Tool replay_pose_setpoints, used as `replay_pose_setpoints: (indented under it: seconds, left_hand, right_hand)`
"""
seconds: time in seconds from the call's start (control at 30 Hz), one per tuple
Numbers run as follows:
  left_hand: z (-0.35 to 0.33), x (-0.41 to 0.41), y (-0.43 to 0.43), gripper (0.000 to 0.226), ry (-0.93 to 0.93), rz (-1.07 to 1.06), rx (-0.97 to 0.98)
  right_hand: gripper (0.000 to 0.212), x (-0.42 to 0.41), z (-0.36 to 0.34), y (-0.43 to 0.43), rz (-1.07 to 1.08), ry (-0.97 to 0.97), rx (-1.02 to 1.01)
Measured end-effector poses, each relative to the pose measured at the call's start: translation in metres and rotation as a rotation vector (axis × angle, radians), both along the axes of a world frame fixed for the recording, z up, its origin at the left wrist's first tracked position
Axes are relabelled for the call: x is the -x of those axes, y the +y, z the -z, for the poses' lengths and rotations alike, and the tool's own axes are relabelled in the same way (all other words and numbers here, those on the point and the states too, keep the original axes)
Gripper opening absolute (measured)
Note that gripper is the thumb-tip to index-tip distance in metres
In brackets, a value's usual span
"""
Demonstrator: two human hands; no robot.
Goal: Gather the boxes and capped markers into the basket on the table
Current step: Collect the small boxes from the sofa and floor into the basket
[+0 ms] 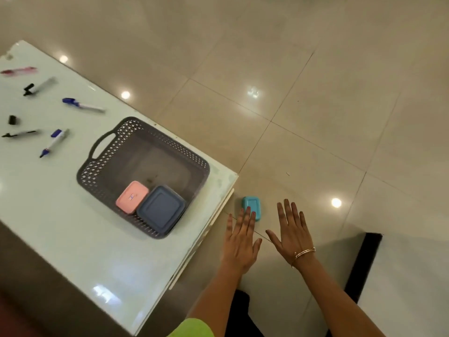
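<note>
A grey perforated basket point(102, 164) stands on the white table point(48, 215). A pink box point(132, 197) and a blue box point(160, 209) lie inside it, side by side. A small teal box point(253, 205) lies on the tiled floor just past the table's corner. My left hand point(240, 242) is flat and open, its fingertips overlapping the teal box's near edge. My right hand point(292, 233), with bracelets on the wrist, is spread open to the right of that box. Several markers lie at the table's far left: a blue-capped one point(81, 105), another blue one point(54, 142), a black one point(38, 86).
A loose black cap point(12, 119) and a thin black pen point(19, 134) lie among the markers, and a pink marker point(19, 70) rests near the far edge. A dark-edged white surface point(364, 263) is at the lower right. Glossy floor tiles surround the table.
</note>
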State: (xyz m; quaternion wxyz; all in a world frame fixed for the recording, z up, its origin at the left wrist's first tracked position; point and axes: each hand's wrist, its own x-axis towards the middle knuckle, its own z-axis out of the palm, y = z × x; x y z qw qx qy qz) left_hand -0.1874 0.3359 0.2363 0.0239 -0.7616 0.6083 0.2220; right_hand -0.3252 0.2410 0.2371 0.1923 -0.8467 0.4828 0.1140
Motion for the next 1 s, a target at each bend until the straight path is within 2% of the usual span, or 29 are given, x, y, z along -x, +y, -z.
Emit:
replay_pose_setpoints:
  seconds: [0.17,0.3,0.47,0.57,0.7,0.8,1.0]
  left_hand:
    - [0.108,0.013,-0.023,0.07,0.033,-0.019,-0.054]
    - [0.208,0.012,-0.027,0.069,-0.018,-0.053,-0.073]
    - [0.308,-0.014,-0.014,0.068,-0.134,-0.048,-0.077]
    - [0.342,-0.028,-0.009,0.072,-0.136,-0.051,-0.07]
    - [0.362,-0.034,-0.006,0.075,-0.156,-0.046,-0.054]
    - [0.353,-0.031,-0.008,0.074,-0.139,-0.031,-0.042]
    - [0.253,-0.004,-0.021,0.07,-0.102,0.045,0.015]
  right_hand:
    - [0.1,0.008,0.123,-0.019,0.14,-0.052,-0.168]
    - [0.096,-0.006,0.232,-0.02,0.233,-0.118,-0.247]
    - [0.099,-0.032,0.341,-0.018,0.315,-0.185,-0.256]
    - [0.099,-0.046,0.38,-0.019,0.359,-0.116,-0.218]
    - [0.091,-0.055,0.411,-0.019,0.453,-0.174,-0.135]
    - [0.084,-0.055,0.406,-0.021,0.49,-0.275,-0.124]
    - [0.075,-0.03,0.301,-0.044,0.431,-0.481,-0.113]
